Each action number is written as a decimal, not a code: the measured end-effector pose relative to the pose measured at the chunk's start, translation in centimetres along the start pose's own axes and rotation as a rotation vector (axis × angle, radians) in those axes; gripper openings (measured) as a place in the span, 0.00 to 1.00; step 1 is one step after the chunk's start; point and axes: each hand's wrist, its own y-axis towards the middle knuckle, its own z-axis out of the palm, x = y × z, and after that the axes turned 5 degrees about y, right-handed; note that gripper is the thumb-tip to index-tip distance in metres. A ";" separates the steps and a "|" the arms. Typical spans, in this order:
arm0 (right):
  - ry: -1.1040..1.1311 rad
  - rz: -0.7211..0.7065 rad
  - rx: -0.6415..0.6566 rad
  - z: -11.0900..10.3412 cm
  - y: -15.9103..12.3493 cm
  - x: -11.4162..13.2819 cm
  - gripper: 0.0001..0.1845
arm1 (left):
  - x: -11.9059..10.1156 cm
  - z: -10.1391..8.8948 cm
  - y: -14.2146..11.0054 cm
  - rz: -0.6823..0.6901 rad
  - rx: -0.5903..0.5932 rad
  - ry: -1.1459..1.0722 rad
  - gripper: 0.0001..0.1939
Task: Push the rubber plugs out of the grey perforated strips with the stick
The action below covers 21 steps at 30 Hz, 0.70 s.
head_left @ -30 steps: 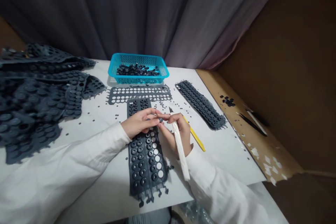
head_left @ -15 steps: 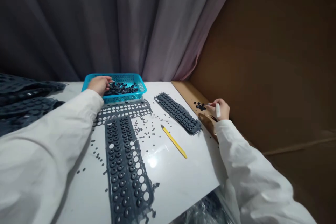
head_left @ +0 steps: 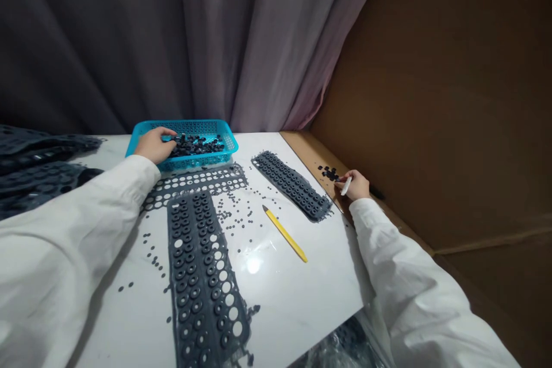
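Observation:
My left hand [head_left: 156, 145] reaches over the left end of a blue plastic basket [head_left: 230, 144], thumb and fingers apart above small black rubber pieces [head_left: 196, 145] inside it. At the right edge of the table, my right hand [head_left: 357, 185] is closed around a slim white-wrapped tool [head_left: 346, 186]; its tip is hard to make out. Those fingertips are beside a small pile of black pieces [head_left: 330, 173] on the brown board. A dark rubber sheet [head_left: 200, 276] with rows of ring-shaped parts and some open holes lies in front of me.
A yellow pointed tool [head_left: 285, 234] lies mid-table. Behind it is another ringed sheet [head_left: 293, 187]. A punched-out sheet [head_left: 194, 182] sits before the basket, with small dark discs [head_left: 233, 213] scattered around. More dark sheets [head_left: 38, 172] are heaped at left.
My hands have parted from above the front sheet: the left went to the basket, where its fingers have spread, the right to the black pile with the white tool. The view turned right.

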 end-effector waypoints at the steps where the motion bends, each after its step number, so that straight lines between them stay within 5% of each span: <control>1: 0.003 -0.001 0.002 0.0 0.1 -0.1 0.15 | -0.3 -0.2 -0.3 0.013 -0.013 0.025 0.17; 14: -0.008 -0.041 -0.026 0.5 0.4 -0.2 0.15 | -2.1 -1.1 -7.7 0.485 0.050 0.126 0.13; 21: -0.070 -0.074 -0.008 0.5 0.2 -0.1 0.13 | -1.9 -0.4 -9.8 0.573 0.141 0.081 0.13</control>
